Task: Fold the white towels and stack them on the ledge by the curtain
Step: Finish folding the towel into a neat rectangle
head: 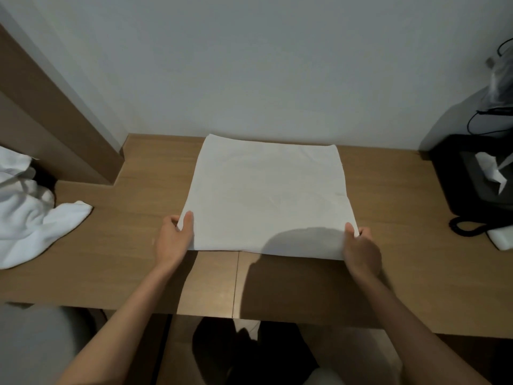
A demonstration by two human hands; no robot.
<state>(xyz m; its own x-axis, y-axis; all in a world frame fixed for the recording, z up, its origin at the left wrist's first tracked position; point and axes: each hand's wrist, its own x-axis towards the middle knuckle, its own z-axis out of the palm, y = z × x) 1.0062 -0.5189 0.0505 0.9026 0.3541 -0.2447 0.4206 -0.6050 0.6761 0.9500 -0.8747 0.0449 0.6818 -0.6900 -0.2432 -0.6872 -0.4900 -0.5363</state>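
**A:** What are the fingers doing?

**B:** The left hand (174, 236) pinches the near left corner of a flat white square towel (266, 190), with the thumb on top and the other fingers curled under the edge. The right hand (361, 247) grips the near right corner, fingers curled round the hem, though it is slightly blurred.

**A:** And where does that towel lie?

**B:** It is spread flat in the middle of a brown wooden desk (125, 245). Its far edge, at 12 o'clock, sits close to the pale grey wall (249, 65). Its near edge runs between the two hands, set back from the desk's front.

**A:** What surrounds it?

**B:** At 9 o'clock there is a heap of crumpled white towels (25, 209), well apart, with one tail trailing onto the desk. Behind it, at 10 o'clock, a brown wooden panel (55, 107) rises. At 3 o'clock stands a black box (469, 187) with a white tissue (490, 169) poking from its top. Near 4 o'clock a black coiled cord (466, 227) lies on the desk, just beside a small white object (503, 240) cut off by the frame. A shadow falls across the towel's near right part.
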